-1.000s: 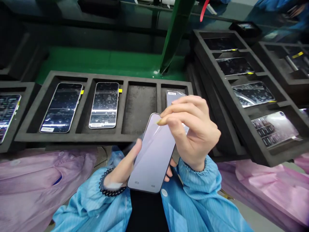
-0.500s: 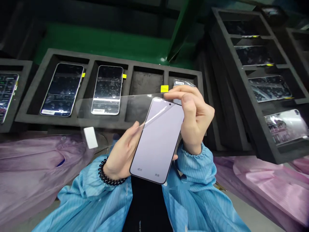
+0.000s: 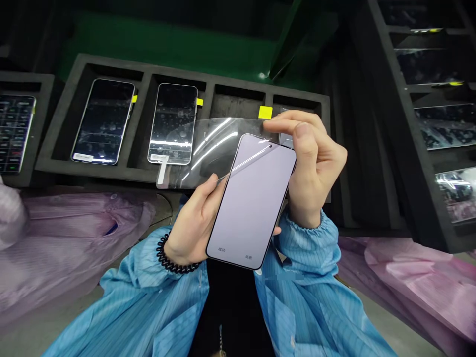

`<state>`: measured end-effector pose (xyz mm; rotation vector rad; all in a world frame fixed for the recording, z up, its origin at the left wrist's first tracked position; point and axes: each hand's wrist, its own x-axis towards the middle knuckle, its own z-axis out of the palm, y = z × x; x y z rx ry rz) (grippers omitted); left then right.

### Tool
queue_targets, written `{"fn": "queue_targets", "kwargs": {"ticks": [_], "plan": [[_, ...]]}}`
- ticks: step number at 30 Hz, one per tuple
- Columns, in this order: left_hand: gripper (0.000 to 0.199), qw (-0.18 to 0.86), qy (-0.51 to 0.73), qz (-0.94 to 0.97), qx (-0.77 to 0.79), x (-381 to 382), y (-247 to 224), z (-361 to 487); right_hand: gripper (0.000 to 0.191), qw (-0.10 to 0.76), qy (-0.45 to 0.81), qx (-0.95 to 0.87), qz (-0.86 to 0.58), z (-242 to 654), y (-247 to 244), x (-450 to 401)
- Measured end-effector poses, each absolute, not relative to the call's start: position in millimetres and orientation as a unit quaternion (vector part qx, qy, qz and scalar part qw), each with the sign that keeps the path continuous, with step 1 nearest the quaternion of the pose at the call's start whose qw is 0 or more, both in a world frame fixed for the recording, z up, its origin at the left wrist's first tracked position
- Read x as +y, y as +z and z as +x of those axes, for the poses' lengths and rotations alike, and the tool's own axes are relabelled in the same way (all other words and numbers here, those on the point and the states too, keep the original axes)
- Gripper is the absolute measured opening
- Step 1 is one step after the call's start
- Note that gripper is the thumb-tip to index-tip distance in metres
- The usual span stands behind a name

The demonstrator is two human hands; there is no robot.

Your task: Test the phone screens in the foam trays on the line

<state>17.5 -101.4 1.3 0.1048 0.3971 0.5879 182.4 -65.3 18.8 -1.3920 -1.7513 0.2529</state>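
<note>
A smartphone [image 3: 253, 203] with a lit pale lilac screen rests in my left hand [image 3: 195, 223], tilted, its top end away from me. My left thumb lies along the phone's left edge, and a fingertip shows at its right edge. My right hand [image 3: 314, 163] pinches a clear protective film [image 3: 211, 144] near the yellow tab [image 3: 265, 112], above the phone's top right corner. The film stretches leftward over the phone's upper corner, curved and reflecting light. At its far left end sits a small white label [image 3: 161, 171].
Behind my hands lies a black foam tray [image 3: 139, 171] with compartments, holding a dark phone [image 3: 104, 121] and another phone [image 3: 173, 124] with yellow tabs. More trays with phones stand at the right [image 3: 420, 148] and left [image 3: 40, 124]. Pink garments [image 3: 74, 243] are on both sides.
The film's free left end has swung rightward and curled more, its white label moving up and right. My hands and the phone appear slightly higher and further right as the view shifted.
</note>
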Motion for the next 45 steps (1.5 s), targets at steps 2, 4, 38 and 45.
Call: {"fn": "queue_targets", "kwargs": {"ticks": [2, 4, 38, 45], "plan": [[0.061, 0.935, 0.288, 0.047, 0.199, -101, 1, 18, 0.035, 0.480, 0.129, -0.671, -0.550, 182, 14, -63], [0.064, 0.935, 0.288, 0.045, 0.203, -101, -1, 18, 0.042, 0.553, 0.150, -0.639, -0.514, 184, 11, -62], [0.028, 0.265, 0.469, 0.693, 0.479, -65, -32, -38, 0.028, 0.397, -0.013, -0.768, -0.503, 273, -20, -107], [0.052, -0.025, 0.432, 0.846, 0.312, -48, -55, -51, 0.024, 0.358, -0.018, -0.789, -0.499, 271, -20, -106]]}}
